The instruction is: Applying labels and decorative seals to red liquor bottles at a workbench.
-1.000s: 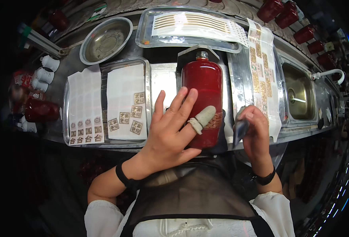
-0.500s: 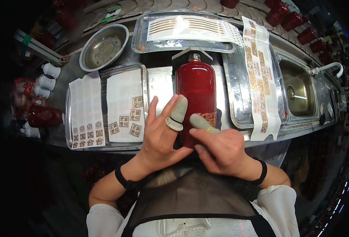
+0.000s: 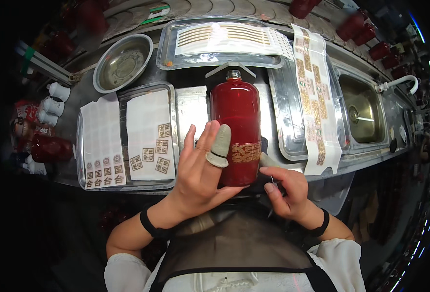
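Observation:
A red glass bottle with a bare, clear threaded neck lies with its base toward me. A gold patterned decal sits across its lower part. My left hand steadies the bottle, its fingers along the left side and its thumb under the base. A grey finger cot with a dark band covers one of its fingers. My right hand is at the bottle's lower right side, thumb and forefinger apart. Its cot-covered fingertip is beside the bottle's edge; whether it touches cannot be told.
Decal sheets lie on a left metal tray. A metal bowl stands behind it. Another tray with striped decals is at the back. At right are a long gold decal strip, a sink and a tap.
My right hand has moved from the bottle's front to its right side, uncovering the gold decal. The left hand stays on the bottle. The whole view has shifted slightly.

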Demonstrator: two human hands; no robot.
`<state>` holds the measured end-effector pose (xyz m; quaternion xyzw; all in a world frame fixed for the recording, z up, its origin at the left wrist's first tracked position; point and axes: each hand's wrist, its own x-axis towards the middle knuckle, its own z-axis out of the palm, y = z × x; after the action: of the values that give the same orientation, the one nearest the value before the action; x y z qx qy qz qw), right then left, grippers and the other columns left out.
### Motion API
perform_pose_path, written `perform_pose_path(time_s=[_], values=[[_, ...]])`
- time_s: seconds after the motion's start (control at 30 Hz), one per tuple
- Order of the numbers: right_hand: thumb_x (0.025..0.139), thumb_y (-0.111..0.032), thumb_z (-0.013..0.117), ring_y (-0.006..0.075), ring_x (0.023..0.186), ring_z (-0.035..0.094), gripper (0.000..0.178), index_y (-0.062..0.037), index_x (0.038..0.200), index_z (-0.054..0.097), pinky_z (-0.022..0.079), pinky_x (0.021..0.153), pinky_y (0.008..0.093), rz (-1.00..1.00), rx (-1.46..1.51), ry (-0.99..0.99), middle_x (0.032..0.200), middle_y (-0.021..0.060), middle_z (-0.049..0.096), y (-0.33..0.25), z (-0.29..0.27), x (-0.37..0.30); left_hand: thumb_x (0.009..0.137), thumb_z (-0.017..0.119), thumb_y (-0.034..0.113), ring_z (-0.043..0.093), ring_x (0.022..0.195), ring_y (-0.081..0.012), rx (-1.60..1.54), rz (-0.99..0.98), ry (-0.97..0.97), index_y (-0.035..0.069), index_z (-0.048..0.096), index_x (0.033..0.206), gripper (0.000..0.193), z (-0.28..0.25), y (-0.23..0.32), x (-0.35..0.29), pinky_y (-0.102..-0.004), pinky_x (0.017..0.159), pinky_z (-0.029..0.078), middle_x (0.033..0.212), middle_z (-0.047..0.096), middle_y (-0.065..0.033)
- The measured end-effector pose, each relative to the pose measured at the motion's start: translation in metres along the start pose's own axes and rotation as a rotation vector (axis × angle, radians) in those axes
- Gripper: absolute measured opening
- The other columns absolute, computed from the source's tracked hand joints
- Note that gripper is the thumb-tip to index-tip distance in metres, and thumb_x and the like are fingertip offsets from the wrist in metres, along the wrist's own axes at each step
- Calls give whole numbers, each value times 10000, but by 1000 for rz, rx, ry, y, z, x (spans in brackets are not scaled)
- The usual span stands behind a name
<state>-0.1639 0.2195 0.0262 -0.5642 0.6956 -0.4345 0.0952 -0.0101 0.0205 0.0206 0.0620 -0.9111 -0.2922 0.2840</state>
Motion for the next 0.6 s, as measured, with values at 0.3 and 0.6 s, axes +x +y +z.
perform_pose_path(time_s=[0.3, 0.6], values=[[800, -57, 692, 218, 559, 578, 333, -11, 1129, 713, 423, 533, 341, -50, -3, 55, 885, 115, 725, -1, -4, -6, 671, 905, 333, 277, 1504, -467, -108, -150, -103, -44, 283, 1567, 1154, -8, -2, -7, -681, 1171, 131, 1598, 280, -335], [761, -22, 685, 217, 552, 604, 382, -28, 1142, 708, 422, 511, 341, -201, -7, -116, 899, 130, 728, 4, 5, -3, 612, 951, 276, 314, 1494, -465, 68, -19, -80, -67, 285, 1558, 1206, 1, 2, 4, -689, 1167, 179, 1570, 320, -361]])
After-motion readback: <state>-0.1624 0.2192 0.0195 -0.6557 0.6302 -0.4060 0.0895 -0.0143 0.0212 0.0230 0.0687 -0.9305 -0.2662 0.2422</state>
